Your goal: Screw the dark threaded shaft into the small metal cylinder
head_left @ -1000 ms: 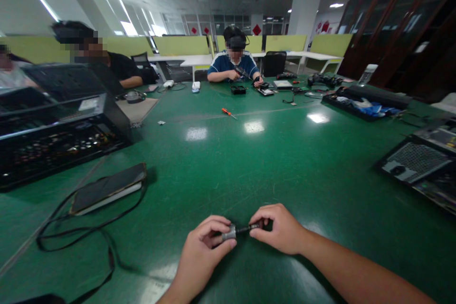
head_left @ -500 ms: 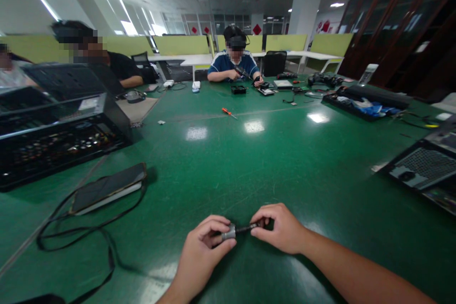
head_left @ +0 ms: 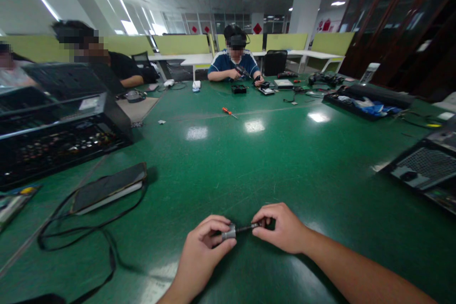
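Note:
Low in the head view, my left hand is closed around a small silver-grey metal cylinder, thumb below and fingers above. A thin dark rod or lead runs from the cylinder's right end to my right hand. That hand pinches the rod's far end, a small dark piece, between thumb and fingers. My fingers cover part of both pieces. I cannot tell whether the rod is fixed to the cylinder or only touches it. Both hands are just above the green table.
To the left lie a black phone-like case with a looped strap, an open computer case and a circuit board. An orange screwdriver lies ahead. Another computer case stands right. A co-worker sits opposite.
My right hand has shifted very slightly right, and a little more of the rod shows. A circuit board with a yellow part now shows at the left edge. My left hand keeps its grip.

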A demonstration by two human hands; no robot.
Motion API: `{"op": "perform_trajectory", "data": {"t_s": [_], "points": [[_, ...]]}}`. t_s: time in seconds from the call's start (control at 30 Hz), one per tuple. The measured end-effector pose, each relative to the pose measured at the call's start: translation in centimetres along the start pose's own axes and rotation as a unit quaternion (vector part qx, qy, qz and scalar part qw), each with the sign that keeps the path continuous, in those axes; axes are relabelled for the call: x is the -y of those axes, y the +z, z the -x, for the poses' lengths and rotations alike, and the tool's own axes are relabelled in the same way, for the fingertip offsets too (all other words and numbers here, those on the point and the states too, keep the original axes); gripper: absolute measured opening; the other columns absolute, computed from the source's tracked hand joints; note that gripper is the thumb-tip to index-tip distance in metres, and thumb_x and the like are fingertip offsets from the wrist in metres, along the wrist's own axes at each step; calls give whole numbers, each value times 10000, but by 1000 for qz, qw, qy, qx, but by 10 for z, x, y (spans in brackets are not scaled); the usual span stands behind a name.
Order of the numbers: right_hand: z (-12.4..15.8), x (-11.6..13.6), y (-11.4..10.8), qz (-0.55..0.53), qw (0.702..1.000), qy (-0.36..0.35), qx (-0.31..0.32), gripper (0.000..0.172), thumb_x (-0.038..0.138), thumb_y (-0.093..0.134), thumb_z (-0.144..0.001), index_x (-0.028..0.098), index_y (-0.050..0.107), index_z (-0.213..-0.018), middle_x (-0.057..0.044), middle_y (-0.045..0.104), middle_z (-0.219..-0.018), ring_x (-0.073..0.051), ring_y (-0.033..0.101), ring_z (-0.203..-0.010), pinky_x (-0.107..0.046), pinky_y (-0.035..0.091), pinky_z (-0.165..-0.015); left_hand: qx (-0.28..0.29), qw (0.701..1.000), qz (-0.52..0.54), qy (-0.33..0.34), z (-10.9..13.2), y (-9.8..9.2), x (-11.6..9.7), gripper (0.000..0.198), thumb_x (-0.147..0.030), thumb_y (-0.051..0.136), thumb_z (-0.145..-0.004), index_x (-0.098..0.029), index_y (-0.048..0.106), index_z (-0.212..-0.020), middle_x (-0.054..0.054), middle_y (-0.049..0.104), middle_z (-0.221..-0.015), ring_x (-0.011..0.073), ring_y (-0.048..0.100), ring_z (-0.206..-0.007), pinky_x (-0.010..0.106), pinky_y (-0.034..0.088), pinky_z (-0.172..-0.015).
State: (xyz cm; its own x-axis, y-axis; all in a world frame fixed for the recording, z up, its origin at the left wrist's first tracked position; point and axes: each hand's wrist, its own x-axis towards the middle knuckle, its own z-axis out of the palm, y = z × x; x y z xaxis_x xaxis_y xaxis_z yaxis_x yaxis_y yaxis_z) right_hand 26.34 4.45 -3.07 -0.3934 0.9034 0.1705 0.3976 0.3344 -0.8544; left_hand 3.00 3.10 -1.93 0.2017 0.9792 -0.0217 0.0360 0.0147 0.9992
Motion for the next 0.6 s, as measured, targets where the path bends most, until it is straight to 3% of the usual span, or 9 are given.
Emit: {"op": "perform_trajectory", "data": {"t_s": [0.6], "points": [[0,-2,-6,9,1000,-9,4,82,217,697,-772,184,732,-838,-15,699,-727,-136,622,-658,-239,452,-643,-6,1000,-8,6,1,-1,2,127,-193,826,-677,-177,730,-757,84,653,-961,206,671,-864,289,591,-785]]}}
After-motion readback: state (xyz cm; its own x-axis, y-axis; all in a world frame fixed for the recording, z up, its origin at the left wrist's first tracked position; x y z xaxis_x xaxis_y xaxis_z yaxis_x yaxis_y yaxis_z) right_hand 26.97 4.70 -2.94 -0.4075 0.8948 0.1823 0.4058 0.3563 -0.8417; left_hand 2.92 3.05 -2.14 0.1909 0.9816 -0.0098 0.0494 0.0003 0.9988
